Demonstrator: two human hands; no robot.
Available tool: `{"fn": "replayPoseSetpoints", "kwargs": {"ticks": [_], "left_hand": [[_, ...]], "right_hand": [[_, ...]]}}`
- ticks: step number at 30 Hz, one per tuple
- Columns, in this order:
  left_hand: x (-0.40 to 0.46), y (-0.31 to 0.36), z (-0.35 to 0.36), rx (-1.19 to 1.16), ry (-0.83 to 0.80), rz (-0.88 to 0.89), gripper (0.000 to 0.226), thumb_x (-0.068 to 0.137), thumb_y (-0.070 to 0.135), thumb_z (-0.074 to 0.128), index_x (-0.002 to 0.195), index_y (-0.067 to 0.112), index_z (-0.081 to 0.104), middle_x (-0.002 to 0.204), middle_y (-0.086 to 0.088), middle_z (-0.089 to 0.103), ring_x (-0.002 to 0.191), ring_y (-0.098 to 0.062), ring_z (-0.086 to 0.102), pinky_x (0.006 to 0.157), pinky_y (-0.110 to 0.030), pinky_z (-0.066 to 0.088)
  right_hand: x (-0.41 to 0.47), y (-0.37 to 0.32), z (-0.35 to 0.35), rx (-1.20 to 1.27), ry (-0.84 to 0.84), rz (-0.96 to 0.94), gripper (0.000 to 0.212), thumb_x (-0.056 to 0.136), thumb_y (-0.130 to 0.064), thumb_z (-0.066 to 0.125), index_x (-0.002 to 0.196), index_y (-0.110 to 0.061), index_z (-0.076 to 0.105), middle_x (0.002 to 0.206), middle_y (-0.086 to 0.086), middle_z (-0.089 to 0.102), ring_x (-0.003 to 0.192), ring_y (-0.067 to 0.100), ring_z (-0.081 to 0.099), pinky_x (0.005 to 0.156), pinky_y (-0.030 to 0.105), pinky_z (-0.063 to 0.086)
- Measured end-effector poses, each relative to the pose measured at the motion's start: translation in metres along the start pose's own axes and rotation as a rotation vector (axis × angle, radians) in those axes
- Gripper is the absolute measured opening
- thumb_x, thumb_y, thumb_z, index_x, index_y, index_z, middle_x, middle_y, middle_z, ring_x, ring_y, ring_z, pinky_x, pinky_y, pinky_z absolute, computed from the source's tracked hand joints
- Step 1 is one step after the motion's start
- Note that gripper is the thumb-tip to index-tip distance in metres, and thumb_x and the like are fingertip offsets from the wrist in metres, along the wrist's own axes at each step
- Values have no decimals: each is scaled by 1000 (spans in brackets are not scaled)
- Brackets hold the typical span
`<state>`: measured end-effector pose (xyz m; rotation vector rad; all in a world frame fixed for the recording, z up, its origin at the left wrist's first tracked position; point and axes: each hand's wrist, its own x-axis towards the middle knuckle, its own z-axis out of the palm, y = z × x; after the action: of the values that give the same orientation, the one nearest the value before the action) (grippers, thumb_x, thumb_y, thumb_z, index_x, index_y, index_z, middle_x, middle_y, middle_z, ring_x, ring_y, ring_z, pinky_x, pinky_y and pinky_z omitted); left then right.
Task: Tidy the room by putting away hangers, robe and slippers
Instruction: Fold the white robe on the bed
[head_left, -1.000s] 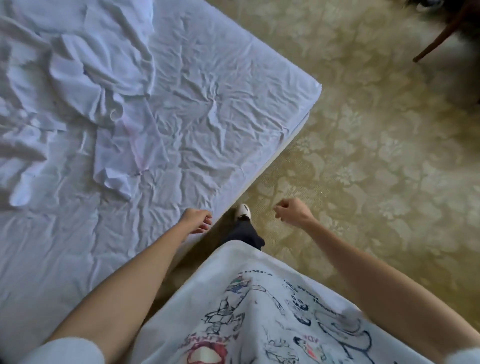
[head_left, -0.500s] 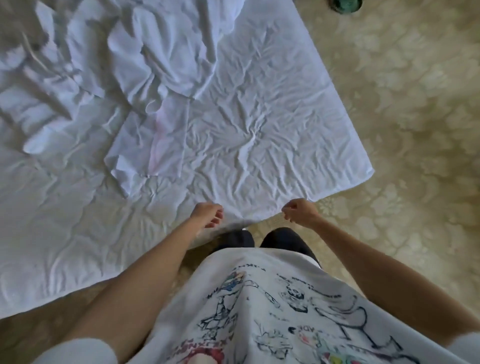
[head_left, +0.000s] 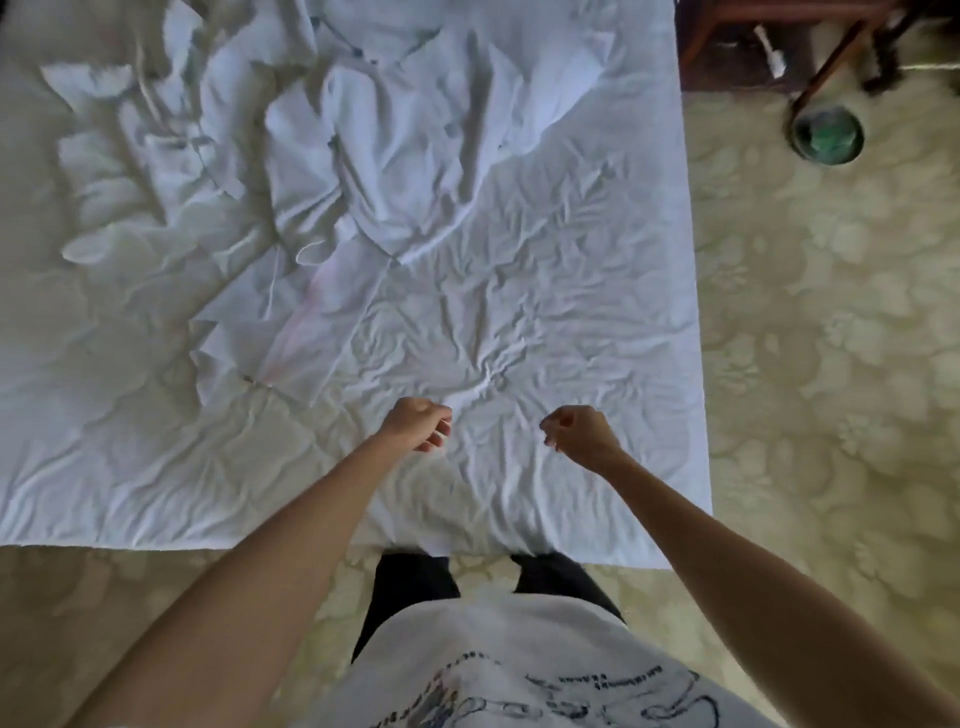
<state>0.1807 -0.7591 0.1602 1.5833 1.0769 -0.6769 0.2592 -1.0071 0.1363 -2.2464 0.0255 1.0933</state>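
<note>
A person stands at the foot edge of a bed covered in a wrinkled white sheet (head_left: 519, 322), looking down over both bare forearms. The left hand (head_left: 418, 423) hangs above the sheet with its fingers loosely curled inward, the grip narrow and holding nothing. The right hand (head_left: 582, 436) hangs just beside it, apart from it, fingers likewise curled into a loose, narrow grip around nothing. Whether either hand touches the sheet below cannot be told.

The crumpled white fabric robe (head_left: 395, 140) lies heaped on the far part of the bed, well apart from both hands, its folds spreading toward the middle of the mattress. A flatter, creased white cloth (head_left: 270, 343) lies between that heap and the left hand, near the hand but not touching it. More rumpled white fabric (head_left: 119, 171) sits at the far left of the bed; what it is cannot be told.

Nothing lies on the sheet between the hands and the cloth.

To the right of the bed runs a pale carpet with a large floral pattern (head_left: 831, 364). On it, near the far right, stands a round dark bin with a green lining (head_left: 827, 136), beside the dark wooden legs of a piece of furniture (head_left: 826, 67). The person's dark trousers (head_left: 410, 587) and printed white shirt (head_left: 509, 670) fill the near edge of the view, the legs close against the mattress.
</note>
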Motion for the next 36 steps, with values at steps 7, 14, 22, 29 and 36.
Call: {"fn": "replayPoseSetpoints", "kwargs": {"ticks": [7, 14, 22, 29, 36], "left_hand": [[55, 115, -24, -78, 112, 96, 17, 90, 18, 62, 76, 14, 70, 76, -5, 72, 52, -11, 61, 50, -21, 47], [139, 195, -52, -65, 102, 81, 5, 87, 18, 71, 88, 14, 72, 75, 0, 72, 60, -10, 66, 52, -20, 49], [269, 266, -66, 186, 429, 277, 26, 81, 14, 67, 107, 19, 67, 104, 2, 70, 99, -20, 65, 82, -30, 51], [401, 343, -178, 605, 1189, 512, 81, 68, 8, 77, 141, 15, 42, 146, -7, 43, 128, -27, 47, 100, -39, 40], [464, 320, -234, 770, 1223, 472, 52, 83, 21, 76, 127, 9, 53, 125, -13, 62, 123, -31, 48, 104, -42, 34]], "right_hand": [[108, -103, -71, -12, 24, -174, 15, 92, -21, 64, 81, -22, 73, 65, -8, 71, 63, 2, 64, 71, 25, 53], [192, -180, -99, 57, 35, -210, 13, 93, -19, 62, 85, -22, 73, 71, -5, 74, 62, 0, 65, 69, 19, 53], [332, -223, -96, 87, 92, -166, 8, 88, -22, 66, 86, -22, 74, 71, -5, 73, 67, 3, 69, 75, 30, 57], [470, -276, -65, 133, 364, -109, 47, 86, -48, 69, 120, -15, 61, 94, 1, 69, 107, 24, 65, 82, 31, 45], [538, -278, -32, -5, 321, 44, 55, 90, -56, 58, 121, -11, 61, 123, 12, 65, 113, 34, 62, 92, 40, 50]]}}
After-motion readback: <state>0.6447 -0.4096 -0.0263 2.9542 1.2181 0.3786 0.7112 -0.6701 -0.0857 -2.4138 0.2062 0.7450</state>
